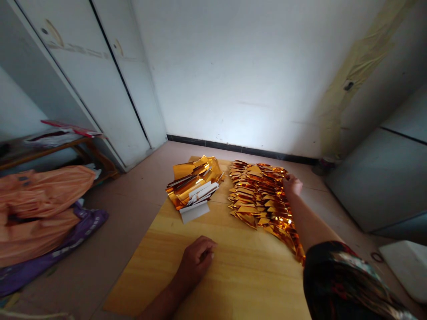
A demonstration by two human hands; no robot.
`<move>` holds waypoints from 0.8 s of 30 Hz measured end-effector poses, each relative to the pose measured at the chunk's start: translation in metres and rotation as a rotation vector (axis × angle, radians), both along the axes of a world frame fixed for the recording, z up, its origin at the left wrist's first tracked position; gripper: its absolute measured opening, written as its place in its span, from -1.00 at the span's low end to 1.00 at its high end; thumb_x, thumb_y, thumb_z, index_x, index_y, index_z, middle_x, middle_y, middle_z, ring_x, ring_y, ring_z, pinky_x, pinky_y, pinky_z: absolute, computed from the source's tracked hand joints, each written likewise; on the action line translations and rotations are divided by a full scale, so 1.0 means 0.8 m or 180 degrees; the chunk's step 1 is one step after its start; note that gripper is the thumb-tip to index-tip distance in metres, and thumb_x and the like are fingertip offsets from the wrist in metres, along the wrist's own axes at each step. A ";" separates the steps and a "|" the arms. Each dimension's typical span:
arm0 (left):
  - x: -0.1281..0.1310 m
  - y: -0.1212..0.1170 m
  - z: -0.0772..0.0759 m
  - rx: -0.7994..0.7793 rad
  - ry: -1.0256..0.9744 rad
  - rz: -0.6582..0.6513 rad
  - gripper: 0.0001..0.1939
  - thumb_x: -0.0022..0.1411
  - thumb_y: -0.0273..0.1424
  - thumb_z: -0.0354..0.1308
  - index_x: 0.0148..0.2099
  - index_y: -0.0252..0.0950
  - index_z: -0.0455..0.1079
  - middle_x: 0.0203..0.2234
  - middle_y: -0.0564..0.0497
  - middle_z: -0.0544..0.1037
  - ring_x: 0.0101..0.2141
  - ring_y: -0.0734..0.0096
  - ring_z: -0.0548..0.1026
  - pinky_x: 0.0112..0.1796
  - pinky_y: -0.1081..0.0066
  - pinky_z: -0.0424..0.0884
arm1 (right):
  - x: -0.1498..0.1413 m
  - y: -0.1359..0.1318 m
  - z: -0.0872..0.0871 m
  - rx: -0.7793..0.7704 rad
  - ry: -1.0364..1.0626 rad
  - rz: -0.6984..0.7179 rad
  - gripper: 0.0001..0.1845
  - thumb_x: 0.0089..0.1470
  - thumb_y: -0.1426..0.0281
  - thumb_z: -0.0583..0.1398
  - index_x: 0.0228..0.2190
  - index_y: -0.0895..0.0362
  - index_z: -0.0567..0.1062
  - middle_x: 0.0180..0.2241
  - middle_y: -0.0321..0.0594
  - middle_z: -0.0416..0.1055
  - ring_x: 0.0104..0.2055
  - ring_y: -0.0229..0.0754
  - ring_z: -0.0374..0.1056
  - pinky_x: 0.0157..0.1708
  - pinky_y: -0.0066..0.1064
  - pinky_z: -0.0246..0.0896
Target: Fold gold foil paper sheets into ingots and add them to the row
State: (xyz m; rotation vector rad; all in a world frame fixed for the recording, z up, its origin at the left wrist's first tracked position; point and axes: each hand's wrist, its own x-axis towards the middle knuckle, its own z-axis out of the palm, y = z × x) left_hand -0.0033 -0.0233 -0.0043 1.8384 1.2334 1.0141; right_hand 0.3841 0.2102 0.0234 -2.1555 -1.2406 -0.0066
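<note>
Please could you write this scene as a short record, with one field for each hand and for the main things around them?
Left hand: fingers curled, above or on the wooden tabletop; no held item visible
Right hand: at the right edge of the folded gold pieces; exact grip unclear
Left pile: shiny gold sheets, some with white sides showing
Folded pieces' layout: overlapping rows, right of the pile
Background: white wall; pale cabinet at left

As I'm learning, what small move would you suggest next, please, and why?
Perhaps bring the left hand to the loose gold-and-white foil sheets: it appears empty nearby, while the right hand is at the folded gold foil pieces.
</note>
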 end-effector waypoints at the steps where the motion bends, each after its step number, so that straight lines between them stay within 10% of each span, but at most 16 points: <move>1: 0.000 0.000 0.000 0.0009 0.0002 0.0009 -0.83 0.10 -0.49 0.00 -0.28 -0.29 0.40 -0.40 -0.01 0.47 -0.39 0.42 0.43 -0.34 0.47 0.34 | -0.001 0.001 0.000 -0.0005 0.0010 0.0001 -0.73 -0.10 0.41 0.12 -0.35 0.18 0.56 -0.44 -0.10 0.49 -0.42 -0.16 0.31 -0.37 -0.41 0.11; 17: 0.002 0.004 -0.003 0.0094 -0.0015 -0.0001 -0.82 0.07 -0.52 0.00 -0.30 -0.31 0.40 -0.42 -0.01 0.47 -0.38 0.42 0.43 -0.33 0.47 0.35 | -0.014 -0.017 0.028 0.0263 0.0044 0.0227 -0.73 -0.12 0.35 0.12 -0.38 0.20 0.54 -0.38 -0.07 0.50 -0.38 -0.13 0.33 -0.35 -0.39 0.16; 24: 0.008 0.007 -0.004 0.0157 -0.0169 0.0224 -0.82 0.03 -0.54 0.04 -0.31 -0.31 0.43 -0.43 0.01 0.50 -0.40 0.44 0.46 -0.36 0.51 0.37 | -0.094 -0.113 0.049 0.0982 0.0065 0.1379 -0.69 0.02 0.21 0.07 -0.40 0.16 0.50 -0.42 -0.14 0.47 -0.41 -0.16 0.34 -0.37 -0.38 0.21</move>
